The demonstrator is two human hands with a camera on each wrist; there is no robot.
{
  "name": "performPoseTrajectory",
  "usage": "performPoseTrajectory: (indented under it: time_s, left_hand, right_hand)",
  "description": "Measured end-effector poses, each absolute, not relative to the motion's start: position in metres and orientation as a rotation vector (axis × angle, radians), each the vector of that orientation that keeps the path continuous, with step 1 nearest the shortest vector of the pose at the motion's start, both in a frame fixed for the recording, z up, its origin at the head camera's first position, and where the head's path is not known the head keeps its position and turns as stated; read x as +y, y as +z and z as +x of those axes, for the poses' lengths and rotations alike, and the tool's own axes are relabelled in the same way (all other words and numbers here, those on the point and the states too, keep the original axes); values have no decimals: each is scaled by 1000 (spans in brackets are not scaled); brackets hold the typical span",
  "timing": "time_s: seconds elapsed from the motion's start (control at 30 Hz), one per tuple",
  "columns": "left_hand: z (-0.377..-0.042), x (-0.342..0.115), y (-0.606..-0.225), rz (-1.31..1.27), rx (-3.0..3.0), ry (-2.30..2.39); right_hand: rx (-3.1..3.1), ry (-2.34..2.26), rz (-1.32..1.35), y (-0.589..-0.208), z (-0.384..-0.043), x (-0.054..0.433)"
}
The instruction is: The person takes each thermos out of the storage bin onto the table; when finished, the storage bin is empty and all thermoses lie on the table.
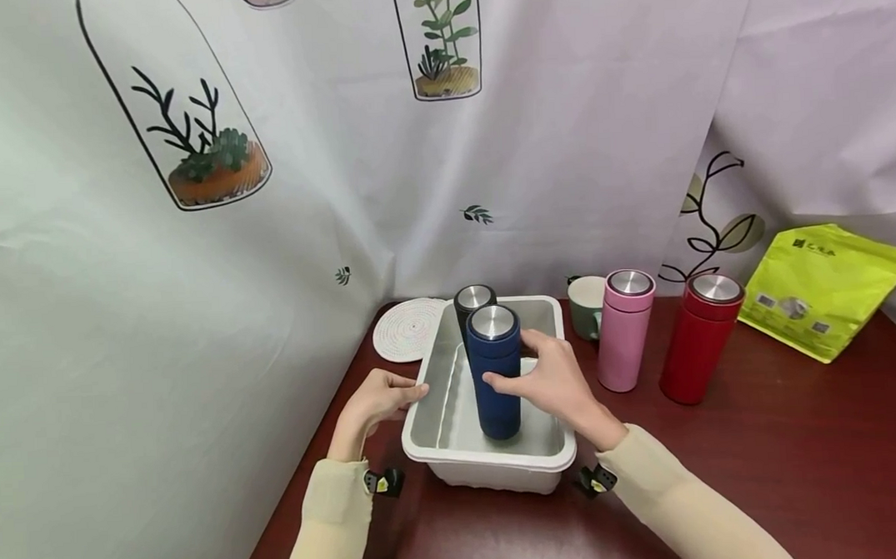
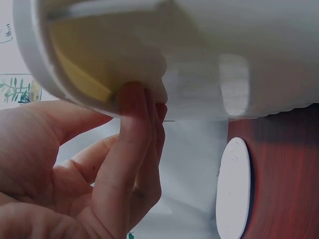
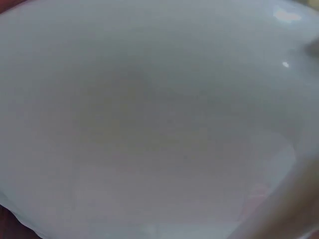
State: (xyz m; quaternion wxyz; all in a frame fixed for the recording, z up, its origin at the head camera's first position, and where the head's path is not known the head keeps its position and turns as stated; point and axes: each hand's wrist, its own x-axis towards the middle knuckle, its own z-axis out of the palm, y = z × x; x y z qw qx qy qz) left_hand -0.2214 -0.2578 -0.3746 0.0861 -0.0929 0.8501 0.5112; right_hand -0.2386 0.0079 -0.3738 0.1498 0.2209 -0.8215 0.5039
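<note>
A white plastic basin [image 1: 494, 465] stands on the table in the head view. My left hand [image 1: 378, 397] pinches its left rim, thumb on top; the left wrist view shows the fingers [image 2: 135, 119] curled under the basin's lip [image 2: 37, 59]. Inside the basin stands a dark blue thermos bottle [image 1: 500, 394] with a steel-topped lid, nearly upright. Around its right side, my right hand [image 1: 557, 375] holds it between thumb and fingers. Behind it is a black thermos bottle [image 1: 475, 297], mostly hidden by the blue one. The pale, blurred basin wall [image 3: 149, 124] fills the right wrist view.
Right of the basin stand a green mug [image 1: 586, 307], a pink thermos bottle [image 1: 622, 339] and a red thermos bottle [image 1: 699, 344]. A yellow-green pouch [image 1: 824, 288] leans at the back right. Behind the basin's left rim lies a round white woven mat [image 1: 401, 331]. Curtains [image 1: 562, 141] border the table.
</note>
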Motion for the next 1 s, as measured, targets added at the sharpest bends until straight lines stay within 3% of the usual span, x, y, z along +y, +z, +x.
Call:
performPoseTrajectory:
  time_s: [1.0]
  left_hand:
    - [-225, -259, -372, -288, 2516, 1501]
  right_hand:
    - [-1986, 1512, 621, -319, -210, 62]
